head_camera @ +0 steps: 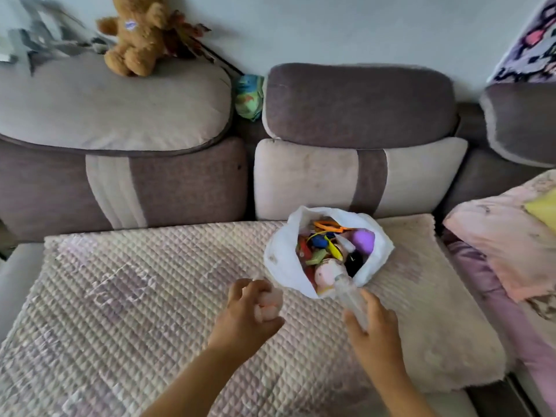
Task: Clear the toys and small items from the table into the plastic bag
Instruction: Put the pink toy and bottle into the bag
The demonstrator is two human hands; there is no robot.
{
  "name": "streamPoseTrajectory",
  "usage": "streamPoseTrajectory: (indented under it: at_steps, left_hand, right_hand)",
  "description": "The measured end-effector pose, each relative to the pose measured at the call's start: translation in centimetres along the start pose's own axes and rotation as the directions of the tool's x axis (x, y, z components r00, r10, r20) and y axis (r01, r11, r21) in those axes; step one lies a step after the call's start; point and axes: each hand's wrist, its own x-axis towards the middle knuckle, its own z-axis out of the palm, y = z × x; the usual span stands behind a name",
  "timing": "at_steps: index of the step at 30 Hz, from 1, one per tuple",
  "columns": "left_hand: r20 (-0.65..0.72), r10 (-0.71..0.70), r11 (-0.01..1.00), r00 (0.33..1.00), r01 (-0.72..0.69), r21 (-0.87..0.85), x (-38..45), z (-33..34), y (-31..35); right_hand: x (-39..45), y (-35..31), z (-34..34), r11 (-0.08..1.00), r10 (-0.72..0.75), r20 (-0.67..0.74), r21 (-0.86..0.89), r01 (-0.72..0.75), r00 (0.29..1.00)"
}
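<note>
We see soft, even daylight and faint shadows; the frame's edges bow, and the upper left corner smears with blur.

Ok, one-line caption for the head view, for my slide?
Right hand tips a clear bottle into the toy-filled white plastic bag; left hand grips something pale.

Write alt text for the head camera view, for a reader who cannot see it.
A person's right hand holds a clear plastic bottle at the mouth of a white plastic bag full of colourful toys, while the left hand grips a small pale pink item beside it. The bag sits on a quilted cover on a sofa; a brown teddy bear perches on a back cushion.
</note>
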Motion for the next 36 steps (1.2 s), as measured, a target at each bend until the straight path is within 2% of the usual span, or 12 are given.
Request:
streamPoseTrajectory:
  at_steps: [3, 7, 16, 21, 26, 28, 32, 36]
  left_hand:
    - [0.049, 0.030, 0.999, 0.998, -0.031, 0.022, 3.7, 2.9, 2.4]
    - [0.094, -0.009, 0.999, 0.996, 0.005, 0.036, 9.1, 7.6, 5.1]
    - [0.109, -0.241, 0.969, 0.965, 0.245, -0.026, 19.3, 19.0, 7.5]
    - [0.122, -0.317, 0.948, 0.940, 0.314, 0.045, 23.3, 23.1, 6.5]
    - [0.064, -0.316, 0.945, 0.947, 0.307, 0.114, 26.6, 25.7, 6.6]
    - [0.108, -0.335, 0.935, 0.936, 0.316, 0.160, 27.4, 26.4, 6.4]
    - [0.210, -0.400, 0.888, 0.892, 0.320, 0.330, 27.3, 27.0, 5.7]
    - [0.153, -0.399, 0.898, 0.904, 0.352, 0.263, 25.8, 26.3, 5.0]
  right_hand:
    - [3.2, 3.0, -1.2, 0.998, 0.059, -0.032, -0.017, -0.060, 0.998]
    - [8.8, 6.6, -2.2, 0.993, 0.113, 0.021, -0.032, -0.113, 0.993]
    - [22.8, 13.1, 0.3, 0.985, 0.105, 0.216, -0.156, -0.072, 0.971]
    - [27.8, 15.1, 4.2, 0.974, 0.049, 0.251, -0.227, 0.010, 0.967]
    - [30.7, 16.4, 6.7, 0.929, 0.055, 0.230, -0.367, 0.035, 0.972]
    - [31.0, 16.9, 7.1, 0.917, 0.042, 0.242, -0.395, 0.059, 0.969]
    - [30.9, 17.4, 7.0, 0.932, -0.015, 0.274, -0.345, 0.113, 0.962]
    - [30.7, 17.2, 6.1, 0.953, -0.065, 0.311, -0.263, 0.151, 0.948]
